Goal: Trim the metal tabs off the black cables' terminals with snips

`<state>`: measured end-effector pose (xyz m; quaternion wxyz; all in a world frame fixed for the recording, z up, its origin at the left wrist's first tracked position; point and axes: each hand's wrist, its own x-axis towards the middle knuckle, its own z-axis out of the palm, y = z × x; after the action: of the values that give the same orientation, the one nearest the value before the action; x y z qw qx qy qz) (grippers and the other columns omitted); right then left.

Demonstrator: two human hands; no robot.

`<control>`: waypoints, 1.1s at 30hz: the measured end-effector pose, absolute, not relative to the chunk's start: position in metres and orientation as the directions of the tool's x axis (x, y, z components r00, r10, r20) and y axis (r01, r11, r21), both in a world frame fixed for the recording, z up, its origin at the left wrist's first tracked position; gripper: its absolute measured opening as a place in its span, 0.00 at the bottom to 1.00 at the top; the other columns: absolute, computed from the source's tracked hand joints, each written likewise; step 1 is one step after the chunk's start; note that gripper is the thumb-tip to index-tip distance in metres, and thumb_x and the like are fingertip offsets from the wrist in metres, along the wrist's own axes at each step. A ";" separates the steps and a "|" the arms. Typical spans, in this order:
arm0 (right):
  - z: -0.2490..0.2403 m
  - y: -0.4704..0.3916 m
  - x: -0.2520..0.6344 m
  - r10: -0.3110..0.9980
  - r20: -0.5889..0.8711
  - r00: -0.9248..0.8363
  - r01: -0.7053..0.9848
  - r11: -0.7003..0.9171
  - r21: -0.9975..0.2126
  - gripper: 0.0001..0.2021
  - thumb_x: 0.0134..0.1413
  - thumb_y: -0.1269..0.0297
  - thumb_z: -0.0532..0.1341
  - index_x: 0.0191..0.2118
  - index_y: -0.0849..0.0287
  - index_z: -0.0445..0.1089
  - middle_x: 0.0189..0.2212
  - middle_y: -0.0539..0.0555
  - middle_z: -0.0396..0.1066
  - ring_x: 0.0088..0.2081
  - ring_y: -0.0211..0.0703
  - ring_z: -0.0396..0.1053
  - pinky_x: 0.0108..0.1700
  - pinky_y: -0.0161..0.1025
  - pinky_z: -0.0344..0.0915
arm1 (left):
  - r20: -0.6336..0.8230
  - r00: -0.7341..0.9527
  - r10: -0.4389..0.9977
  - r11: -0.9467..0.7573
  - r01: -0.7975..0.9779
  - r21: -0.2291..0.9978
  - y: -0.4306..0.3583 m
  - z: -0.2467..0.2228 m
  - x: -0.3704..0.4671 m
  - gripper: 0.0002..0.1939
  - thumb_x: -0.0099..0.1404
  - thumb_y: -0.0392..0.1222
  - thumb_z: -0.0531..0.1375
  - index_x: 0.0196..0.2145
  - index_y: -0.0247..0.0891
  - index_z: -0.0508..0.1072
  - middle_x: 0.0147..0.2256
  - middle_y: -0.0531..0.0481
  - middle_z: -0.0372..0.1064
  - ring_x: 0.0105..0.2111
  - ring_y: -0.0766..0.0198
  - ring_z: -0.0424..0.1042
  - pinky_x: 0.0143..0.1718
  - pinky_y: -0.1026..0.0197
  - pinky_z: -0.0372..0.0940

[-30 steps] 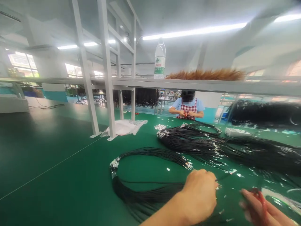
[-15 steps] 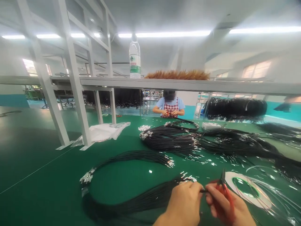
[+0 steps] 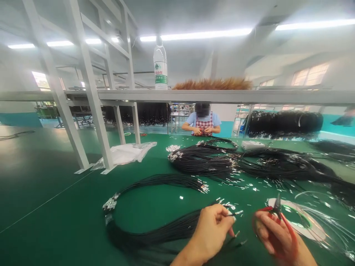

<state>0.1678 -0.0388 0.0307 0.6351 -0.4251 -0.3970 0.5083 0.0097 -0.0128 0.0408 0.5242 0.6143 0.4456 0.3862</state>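
Note:
My left hand [image 3: 212,231] pinches a black cable [image 3: 234,213] whose silvery tip sticks out to the right of the fingers. Red-handled pliers [image 3: 277,208] are held in my right hand [image 3: 273,234], jaws pointing up, a short way right of the cable tip. Other cable ends show just below my left hand. A curved bundle of black cables [image 3: 155,234] runs leftward from under that hand, bends round at silvery connectors [image 3: 110,204] and comes back to loose tips. Beside my right hand lies a white ring-shaped spool [image 3: 316,231] with clear strands.
More black cable bundles [image 3: 205,164] lie across the green table [image 3: 69,225]. A plastic bag [image 3: 127,153] rests by the white frame's legs. On the shelf [image 3: 172,96] stands a water bottle [image 3: 160,68]. Across the table is a person [image 3: 203,123] in a checked apron.
My hands have moved apart: the right hand with the pliers has shifted right, away from the cable. The cable's tip now shows beyond my left fingers. The whole view has shifted slightly.

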 end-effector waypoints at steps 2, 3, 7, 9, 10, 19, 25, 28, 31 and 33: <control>0.030 -0.036 0.168 0.968 0.025 0.249 -0.301 0.102 -0.948 0.14 0.42 0.52 0.68 0.29 0.59 0.73 0.17 0.48 0.67 0.16 0.31 0.57 0.20 0.30 0.57 | 0.060 0.239 0.969 -0.097 0.146 0.985 -0.013 0.039 0.010 0.07 0.56 0.40 0.57 0.25 0.35 0.69 0.21 0.54 0.67 0.19 0.71 0.56 0.23 0.68 0.52; 0.029 -0.035 0.166 0.964 0.000 0.265 -0.295 0.081 -0.952 0.15 0.41 0.52 0.69 0.30 0.59 0.74 0.18 0.48 0.68 0.17 0.32 0.58 0.20 0.30 0.58 | 0.084 0.216 0.973 -0.119 0.155 0.981 -0.014 0.038 0.010 0.07 0.56 0.40 0.57 0.24 0.35 0.69 0.21 0.54 0.66 0.20 0.71 0.57 0.23 0.67 0.52; 0.025 -0.036 0.155 0.975 -0.060 0.214 -0.305 0.009 -0.952 0.16 0.38 0.53 0.70 0.30 0.60 0.74 0.17 0.49 0.70 0.17 0.34 0.60 0.20 0.31 0.57 | 0.147 0.213 0.966 -0.185 0.173 0.967 -0.019 0.039 0.012 0.08 0.56 0.38 0.56 0.21 0.36 0.68 0.20 0.55 0.64 0.22 0.70 0.59 0.24 0.67 0.52; 0.025 -0.037 0.151 0.978 -0.059 0.199 -0.309 0.006 -0.951 0.16 0.37 0.53 0.70 0.29 0.60 0.72 0.17 0.49 0.69 0.17 0.34 0.60 0.19 0.31 0.57 | 0.132 0.239 0.962 -0.177 0.179 0.968 -0.022 0.040 0.014 0.08 0.56 0.37 0.55 0.21 0.36 0.69 0.19 0.56 0.63 0.22 0.70 0.59 0.24 0.68 0.53; 0.025 -0.038 0.149 0.978 -0.054 0.202 -0.308 0.011 -0.951 0.16 0.37 0.53 0.70 0.28 0.60 0.72 0.17 0.48 0.69 0.16 0.34 0.60 0.19 0.31 0.56 | 0.119 0.249 0.961 -0.167 0.185 0.968 -0.023 0.040 0.014 0.08 0.57 0.37 0.55 0.21 0.36 0.69 0.19 0.55 0.63 0.22 0.69 0.60 0.24 0.68 0.53; 0.018 -0.034 0.152 0.981 -0.065 0.185 -0.263 -0.014 -0.965 0.18 0.35 0.51 0.71 0.29 0.60 0.71 0.16 0.49 0.69 0.16 0.35 0.61 0.19 0.32 0.56 | 0.229 0.233 0.945 -0.302 0.358 0.884 -0.021 0.027 0.017 0.10 0.61 0.39 0.52 0.23 0.37 0.66 0.21 0.54 0.62 0.22 0.68 0.58 0.25 0.65 0.51; 0.019 -0.037 0.143 0.968 -0.094 0.232 -0.324 -0.014 -0.946 0.18 0.34 0.51 0.71 0.27 0.59 0.71 0.16 0.48 0.68 0.16 0.33 0.58 0.18 0.32 0.54 | 0.359 0.276 0.892 -0.453 0.515 0.728 -0.024 0.014 0.020 0.09 0.63 0.35 0.49 0.27 0.39 0.65 0.28 0.48 0.68 0.29 0.63 0.64 0.31 0.62 0.53; 0.018 -0.037 0.143 0.969 -0.103 0.227 -0.340 -0.020 -0.940 0.17 0.33 0.52 0.71 0.27 0.59 0.70 0.15 0.48 0.67 0.15 0.33 0.57 0.18 0.32 0.54 | 0.330 0.228 0.916 -0.400 0.460 0.793 -0.025 0.013 0.022 0.08 0.62 0.36 0.51 0.25 0.39 0.64 0.25 0.50 0.66 0.26 0.64 0.63 0.27 0.63 0.52; 0.016 -0.035 0.149 0.967 -0.091 0.239 -0.267 -0.024 -0.963 0.20 0.32 0.48 0.70 0.28 0.58 0.71 0.15 0.47 0.67 0.15 0.34 0.57 0.17 0.32 0.53 | 0.233 0.192 0.953 -0.285 0.320 0.904 -0.022 0.017 0.022 0.07 0.61 0.38 0.52 0.25 0.38 0.65 0.21 0.53 0.63 0.22 0.67 0.61 0.24 0.65 0.52; 0.017 -0.034 0.153 0.953 -0.070 0.295 -0.145 -0.028 -0.989 0.23 0.30 0.45 0.70 0.29 0.58 0.72 0.16 0.49 0.68 0.16 0.37 0.60 0.18 0.33 0.54 | 0.175 0.167 0.970 -0.210 0.228 0.951 -0.019 0.023 0.019 0.07 0.62 0.40 0.53 0.27 0.38 0.66 0.20 0.54 0.63 0.21 0.68 0.61 0.23 0.66 0.53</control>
<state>0.1528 -0.0340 0.0165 0.5909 -0.5461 -0.3699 0.4646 0.0186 -0.0187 0.0227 0.4184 0.6389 0.4689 0.4437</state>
